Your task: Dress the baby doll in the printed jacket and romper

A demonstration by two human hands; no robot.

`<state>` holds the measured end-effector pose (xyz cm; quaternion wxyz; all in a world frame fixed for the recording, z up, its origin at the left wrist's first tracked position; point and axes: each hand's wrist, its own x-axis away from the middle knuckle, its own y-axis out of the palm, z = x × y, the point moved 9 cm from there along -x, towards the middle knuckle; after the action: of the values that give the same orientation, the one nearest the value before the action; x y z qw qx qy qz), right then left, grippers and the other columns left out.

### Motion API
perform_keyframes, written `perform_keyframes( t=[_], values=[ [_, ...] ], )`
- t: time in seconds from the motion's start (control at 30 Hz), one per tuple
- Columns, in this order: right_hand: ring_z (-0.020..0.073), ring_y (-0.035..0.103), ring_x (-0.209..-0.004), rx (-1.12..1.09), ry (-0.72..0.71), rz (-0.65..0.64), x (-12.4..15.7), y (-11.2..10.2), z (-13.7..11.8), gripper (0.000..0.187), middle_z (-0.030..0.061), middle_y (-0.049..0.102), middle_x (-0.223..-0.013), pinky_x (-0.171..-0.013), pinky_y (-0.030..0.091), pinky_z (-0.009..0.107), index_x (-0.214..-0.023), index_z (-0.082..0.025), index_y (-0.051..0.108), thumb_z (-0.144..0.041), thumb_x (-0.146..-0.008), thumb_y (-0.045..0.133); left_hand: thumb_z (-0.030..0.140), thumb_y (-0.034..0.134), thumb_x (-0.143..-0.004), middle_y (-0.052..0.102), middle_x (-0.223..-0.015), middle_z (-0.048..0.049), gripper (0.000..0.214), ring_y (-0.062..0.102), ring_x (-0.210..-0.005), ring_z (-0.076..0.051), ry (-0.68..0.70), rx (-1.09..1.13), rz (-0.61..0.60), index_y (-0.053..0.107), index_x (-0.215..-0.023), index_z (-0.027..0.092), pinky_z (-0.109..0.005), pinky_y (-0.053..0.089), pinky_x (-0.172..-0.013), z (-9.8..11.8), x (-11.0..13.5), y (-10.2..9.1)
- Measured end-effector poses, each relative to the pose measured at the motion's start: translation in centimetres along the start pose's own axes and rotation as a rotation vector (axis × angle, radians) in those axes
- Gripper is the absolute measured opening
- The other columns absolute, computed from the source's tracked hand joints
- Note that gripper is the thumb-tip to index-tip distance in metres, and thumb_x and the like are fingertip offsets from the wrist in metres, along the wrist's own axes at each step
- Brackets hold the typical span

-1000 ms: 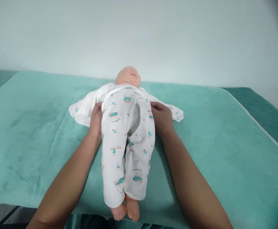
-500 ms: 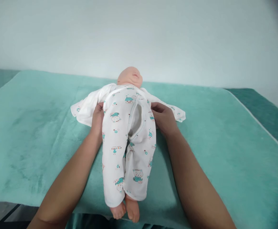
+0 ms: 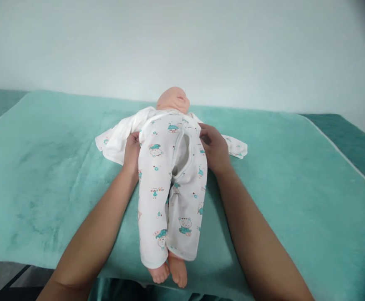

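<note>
A baby doll [image 3: 173, 99] lies on its back with its head away from me and its bare feet at the near edge. White split-crotch baby trousers [image 3: 153, 179] with teal bear prints cover its legs and reach up over its chest. Under them, a white baby top [image 3: 120, 133] has its sleeves spread out to both sides. At the left side of the trousers, my left hand [image 3: 133, 151] is closed on the cloth, fingertips partly hidden. My right hand [image 3: 215, 149] pinches the opposite side, near the top edge, with its fingers bent and partly behind the fabric.
A teal padded cover [image 3: 60, 179] spreads under the doll, over a darker green layer [image 3: 342, 142] seen at the right. A pale wall [image 3: 182, 46] stands right behind. The near edge of the cover is just beyond the doll's feet.
My right hand has moved slightly up along the side of the trousers, toward their top edge. My left hand stays at its side. The whole view has shifted a little.
</note>
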<state>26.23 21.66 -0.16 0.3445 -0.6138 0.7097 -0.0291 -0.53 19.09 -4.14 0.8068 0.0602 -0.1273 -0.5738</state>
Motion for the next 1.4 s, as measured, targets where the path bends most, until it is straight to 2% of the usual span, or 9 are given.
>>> perform_keyframes(
  t=[0.17, 0.23, 0.47, 0.6, 0.77, 1.03, 1.4],
  values=[
    [0.0241, 0.064, -0.087, 0.204, 0.067, 0.073, -0.4, -0.6, -0.1, 0.011, 0.0027, 0.074, -0.094, -0.084, 0.048, 0.040, -0.091, -0.027, 0.065, -0.035, -0.090, 0.059, 0.029, 0.081, -0.064, 0.069, -0.087, -0.0021, 0.036, 0.063, -0.079, -0.018, 0.025, -0.025, 0.040, 0.059, -0.091, 0.020, -0.030, 0.049, -0.071, -0.2, -1.1, -0.2],
    [0.0238, 0.062, -0.082, 0.245, 0.076, 0.096, -0.5, -0.7, 0.1, 0.010, 0.0024, 0.072, -0.089, -0.083, 0.047, 0.040, -0.090, -0.026, 0.065, -0.033, -0.089, 0.058, 0.027, 0.082, -0.063, 0.068, -0.085, -0.0012, 0.035, 0.062, -0.080, -0.018, 0.043, -0.050, 0.067, 0.059, -0.088, 0.020, -0.029, 0.049, -0.070, -0.1, -1.3, -0.5],
    [0.0239, 0.063, -0.096, 0.108, 0.067, 0.100, -0.5, -0.3, 0.1, 0.016, 0.0045, 0.073, -0.105, -0.088, 0.048, 0.039, -0.097, -0.025, 0.066, -0.027, -0.088, 0.054, 0.022, 0.081, -0.061, 0.064, -0.078, 0.0009, 0.033, 0.060, -0.078, -0.019, 0.056, -0.128, 0.101, 0.058, -0.085, 0.020, -0.030, 0.047, -0.072, 0.4, -1.5, -0.7],
    [0.0217, 0.064, -0.096, -0.012, 0.092, 0.107, -0.3, -0.4, -0.2, 0.016, 0.0036, 0.074, -0.105, -0.089, 0.049, 0.037, -0.096, -0.025, 0.068, -0.030, -0.091, 0.053, 0.024, 0.079, -0.065, 0.062, -0.078, 0.0020, 0.029, 0.057, -0.077, -0.017, 0.110, -0.148, 0.123, 0.057, -0.084, 0.021, -0.029, 0.044, -0.069, 0.6, -1.2, -0.9],
    [0.0221, 0.065, -0.099, -0.056, 0.094, 0.106, -0.2, -0.3, -0.4, 0.015, 0.0035, 0.073, -0.107, -0.093, 0.049, 0.039, -0.096, -0.025, 0.068, -0.028, -0.085, 0.059, 0.021, 0.074, -0.071, 0.062, -0.082, 0.0027, 0.022, 0.055, -0.078, -0.015, 0.211, -0.167, 0.085, 0.057, -0.085, 0.022, -0.027, 0.043, -0.070, 1.1, -0.9, -0.7],
    [0.0228, 0.065, -0.102, -0.052, 0.086, 0.099, -0.2, -0.2, -0.6, 0.017, 0.0030, 0.073, -0.107, -0.095, 0.050, 0.040, -0.097, -0.026, 0.068, -0.027, -0.084, 0.058, 0.017, 0.067, -0.080, 0.062, -0.089, 0.0018, 0.014, 0.057, -0.085, -0.015, 0.343, -0.248, 0.127, 0.059, -0.090, 0.023, -0.027, 0.043, -0.077, 2.3, -0.2, -1.2],
    [0.0256, 0.062, -0.107, 0.083, -0.012, 0.042, -0.2, 0.3, -0.8, 0.017, 0.0057, 0.069, -0.109, -0.095, 0.049, 0.044, -0.101, -0.028, 0.064, -0.024, -0.086, 0.056, 0.014, 0.066, -0.079, 0.059, -0.084, 0.0011, 0.015, 0.053, -0.081, -0.016, 0.308, -0.299, 0.174, 0.056, -0.086, 0.022, -0.028, 0.041, -0.074, 2.9, 0.2, -1.4]
  ],
)
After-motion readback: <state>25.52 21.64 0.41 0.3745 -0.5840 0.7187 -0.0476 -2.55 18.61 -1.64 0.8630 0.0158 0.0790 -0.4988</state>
